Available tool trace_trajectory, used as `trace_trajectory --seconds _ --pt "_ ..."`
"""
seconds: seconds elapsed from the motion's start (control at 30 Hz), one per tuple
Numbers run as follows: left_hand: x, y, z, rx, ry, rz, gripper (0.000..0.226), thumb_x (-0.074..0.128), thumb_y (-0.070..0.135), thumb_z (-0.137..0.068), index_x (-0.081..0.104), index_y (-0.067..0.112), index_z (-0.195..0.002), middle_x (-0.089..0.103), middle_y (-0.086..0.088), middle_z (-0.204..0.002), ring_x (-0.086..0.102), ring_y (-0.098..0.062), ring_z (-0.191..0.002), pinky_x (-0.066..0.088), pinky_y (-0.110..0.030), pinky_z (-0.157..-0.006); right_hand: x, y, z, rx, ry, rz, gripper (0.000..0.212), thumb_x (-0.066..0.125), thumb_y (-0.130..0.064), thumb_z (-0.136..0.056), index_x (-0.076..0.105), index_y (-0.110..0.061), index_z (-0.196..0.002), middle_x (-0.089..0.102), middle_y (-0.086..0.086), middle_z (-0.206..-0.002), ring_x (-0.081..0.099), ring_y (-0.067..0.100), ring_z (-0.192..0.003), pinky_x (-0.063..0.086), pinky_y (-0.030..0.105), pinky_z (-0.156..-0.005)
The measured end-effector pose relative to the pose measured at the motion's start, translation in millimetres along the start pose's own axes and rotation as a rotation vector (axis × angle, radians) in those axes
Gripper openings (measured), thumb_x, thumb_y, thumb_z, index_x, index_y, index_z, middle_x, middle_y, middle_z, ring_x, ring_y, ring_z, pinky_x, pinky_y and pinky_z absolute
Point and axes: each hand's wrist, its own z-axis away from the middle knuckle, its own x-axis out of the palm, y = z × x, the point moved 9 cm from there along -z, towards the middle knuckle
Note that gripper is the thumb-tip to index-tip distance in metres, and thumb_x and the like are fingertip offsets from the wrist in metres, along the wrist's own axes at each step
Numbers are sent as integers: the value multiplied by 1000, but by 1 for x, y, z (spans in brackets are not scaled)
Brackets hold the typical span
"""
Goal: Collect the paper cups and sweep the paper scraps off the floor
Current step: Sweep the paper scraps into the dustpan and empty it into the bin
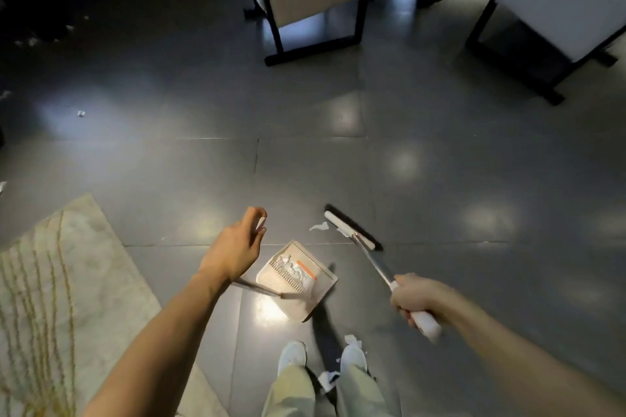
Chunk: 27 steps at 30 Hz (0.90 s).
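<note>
Broom in my right grip, dustpan on the floor.
Paper scraps [352, 340] lie by my shoes [293, 354]. My right grip [415, 298] is wrapped tight round the broom handle [376, 264]. The dustpan [298, 308] sits just ahead with scraps inside. My left grip [237, 247] hangs above it, fingers curled; I cannot tell if it holds anything. The broom head [352, 227] touches another scrap [318, 226]. One tiny scrap [80, 113] lies far left.

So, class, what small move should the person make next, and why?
Probably sweep the long black-and-white broom head toward the beige plastic dustpan: the right hand grips its handle, and white torn paper scraps lie beside the head on the dustpan's side.
</note>
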Motion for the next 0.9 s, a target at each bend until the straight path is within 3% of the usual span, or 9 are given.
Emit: trace_trajectory --seconds 0.13,0.33,0.5,0.77,0.9 --pt "-2 4 -24 50 -10 -2 22 47 23 -97 43 16 -118 65 -19 -93 60 -38 -80 43 -35 -67 46 -22 24 41 -117 -167 45 40 -2 -88 45 -7 -132 54 3 -59 47 8 -41 40 19 -39" --pt "-6 2 -43 91 -34 40 18 48 24 -96 44 19 -113 54 -5 -68 50 -27 -59 39 -31 -63 21 -15 59 141 -249 -439 54 44 3 -88 41 -5 -141 42 -1 -44 35 3 -30 31 13 -31" --pt "-5 13 -54 130 -118 60 22 47 25 -97 43 17 -117 54 -6 -72 47 -12 -55 39 -33 -66 15 6 78 123 -128 -625 48 45 4 -86 51 -16 -129 45 0 -45 37 3 -30 31 12 -31" --pt "35 93 -43 286 -310 22 26 42 24 -99 38 18 -124 55 -4 -87 51 -12 -60 43 -31 -70 15 81 90 159 174 -1086 43 44 6 -88 50 -20 -122 45 0 -41 36 3 -29 30 11 -31" --pt "53 129 -40 360 -307 2 23 41 25 -99 36 19 -121 49 3 -68 48 -12 -55 42 -28 -63 19 121 105 178 299 -1259 45 41 7 -88 48 -9 -130 40 1 -44 34 3 -28 28 11 -31"
